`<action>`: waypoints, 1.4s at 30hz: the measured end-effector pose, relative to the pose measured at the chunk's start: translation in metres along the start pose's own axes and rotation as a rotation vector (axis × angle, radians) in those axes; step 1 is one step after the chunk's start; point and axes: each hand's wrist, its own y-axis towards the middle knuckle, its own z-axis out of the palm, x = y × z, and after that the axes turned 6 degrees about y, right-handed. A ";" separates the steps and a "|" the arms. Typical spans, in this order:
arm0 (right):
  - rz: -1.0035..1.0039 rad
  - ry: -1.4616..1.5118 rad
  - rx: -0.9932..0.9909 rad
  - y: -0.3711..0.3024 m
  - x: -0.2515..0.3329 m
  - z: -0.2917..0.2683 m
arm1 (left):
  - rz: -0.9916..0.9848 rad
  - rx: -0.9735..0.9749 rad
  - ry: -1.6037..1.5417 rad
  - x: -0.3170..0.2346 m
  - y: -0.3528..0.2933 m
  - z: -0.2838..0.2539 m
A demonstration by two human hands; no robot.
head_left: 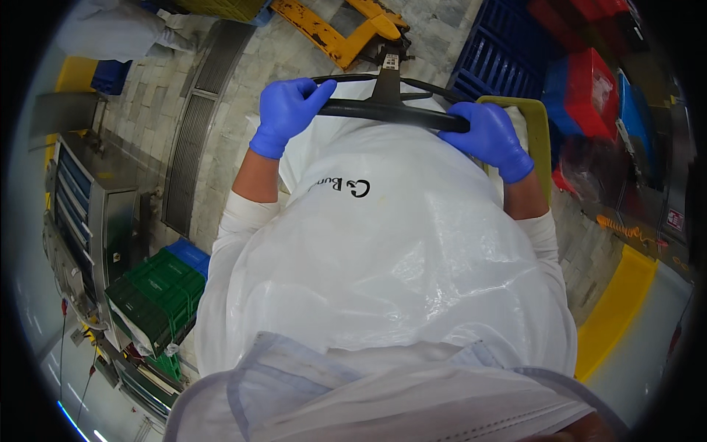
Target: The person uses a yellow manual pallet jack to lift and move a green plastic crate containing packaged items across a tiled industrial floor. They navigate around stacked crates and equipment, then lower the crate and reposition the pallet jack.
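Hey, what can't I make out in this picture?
All in the head view:
- Fingertips of the left hand and right hand: hidden by the hands themselves, closed on the black handle.
- Yellow pallet jack: far part cut off by the top edge.
- Person in white: partly cut off by the top edge.
- Olive crate: inside partly blocked by the right hand.

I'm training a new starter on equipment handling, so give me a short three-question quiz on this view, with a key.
1. Fill in: the left grip and right grip hold a black ____.
2. True or false: both grips are ungloved.
3. Multiple choice: what colour is the worn metal frame near the picture's top edge? A) red B) white C) yellow

Key:
1. handle
2. False
3. C
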 end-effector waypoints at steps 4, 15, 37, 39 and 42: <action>0.101 0.011 0.041 0.006 0.021 0.004 | 0.017 0.007 -0.064 0.015 0.005 -0.007; 0.068 0.001 0.042 0.022 0.051 0.022 | 0.024 0.019 -0.019 0.052 0.021 -0.024; 0.250 0.017 0.069 0.013 0.040 0.028 | 0.153 -0.017 0.052 0.038 0.036 -0.017; 0.288 0.025 0.086 0.015 0.045 0.025 | 0.153 -0.002 0.063 0.037 0.042 -0.016; 0.344 0.039 0.099 0.018 0.046 0.025 | 0.170 0.023 0.108 0.031 0.047 -0.017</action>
